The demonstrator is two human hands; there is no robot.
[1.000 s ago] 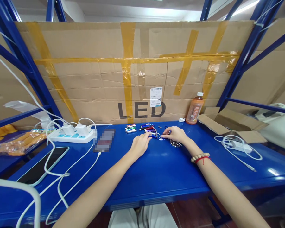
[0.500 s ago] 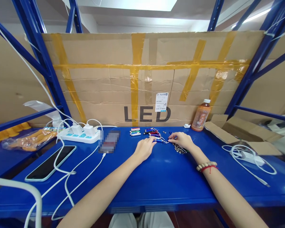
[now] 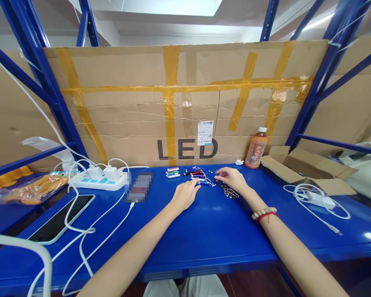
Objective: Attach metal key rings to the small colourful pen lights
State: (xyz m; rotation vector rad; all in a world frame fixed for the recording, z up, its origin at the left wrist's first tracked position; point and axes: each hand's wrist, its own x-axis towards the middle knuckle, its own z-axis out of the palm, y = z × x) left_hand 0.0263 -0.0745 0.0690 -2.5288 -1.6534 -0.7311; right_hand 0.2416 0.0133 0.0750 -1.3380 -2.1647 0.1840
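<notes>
Blue metal bench: left hand fingertips touch small blue keychain torch; right hand arches over silver ring pile; neither grip readable. Torch best pinned flat.

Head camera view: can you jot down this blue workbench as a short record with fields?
Surface: blue metal bench
Left hand: fingertips at the small keychain torches, grip unclear
Right hand: palm down, above a pile of small metal pieces
Back: orange drink bottle, cardboard sheet marked LED
Left side: power strip, phone
Right side: open cardboard box, white charger
</notes>
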